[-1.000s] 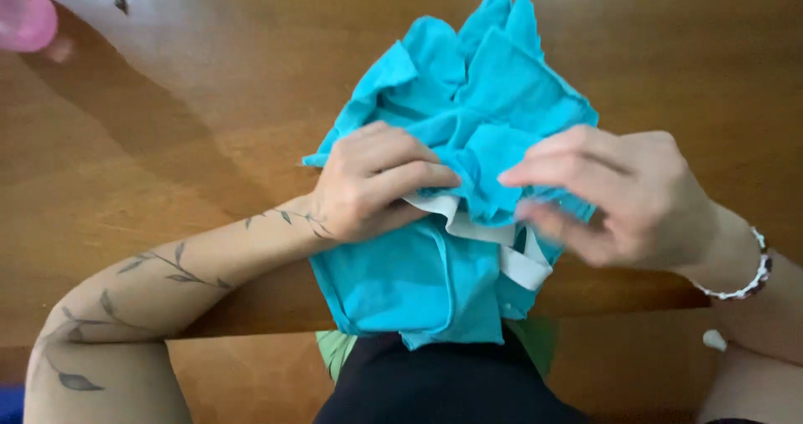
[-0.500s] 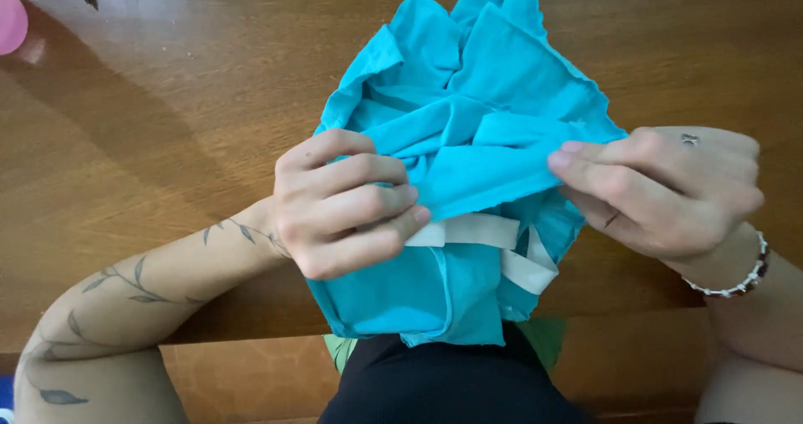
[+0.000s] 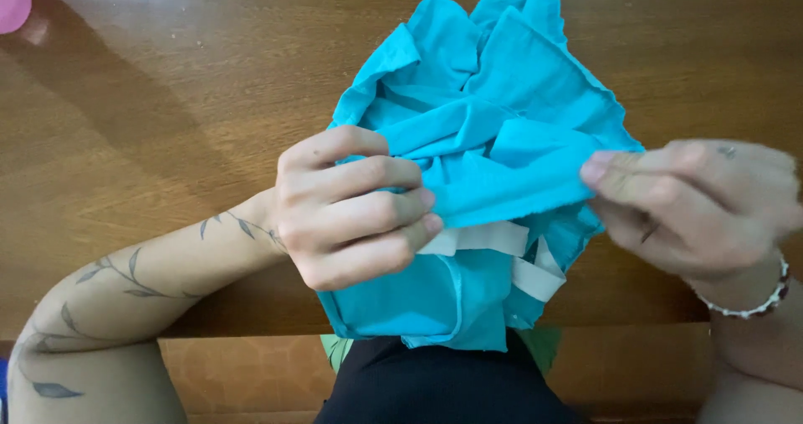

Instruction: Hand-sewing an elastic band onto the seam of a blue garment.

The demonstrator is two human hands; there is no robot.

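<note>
Nearest me, the crumpled turquoise cotton garment with white band trim (image 3: 468, 181) hangs over the near edge of the brown wooden table (image 3: 167, 123), mostly bunched, so I judge the folding barely begun; smoothing and squaring remain. My left hand (image 3: 351, 206) is curled tight, fingers clamped on a fold at the garment's left side. My right hand (image 3: 694, 202) pinches the same fold's right end, blurred, probably thumb over fingers. Far left corner: a pink round object (image 3: 12, 2).

Wood table (image 3: 167, 98) open left; cloth (image 3: 493, 114) blocks ctr.
</note>
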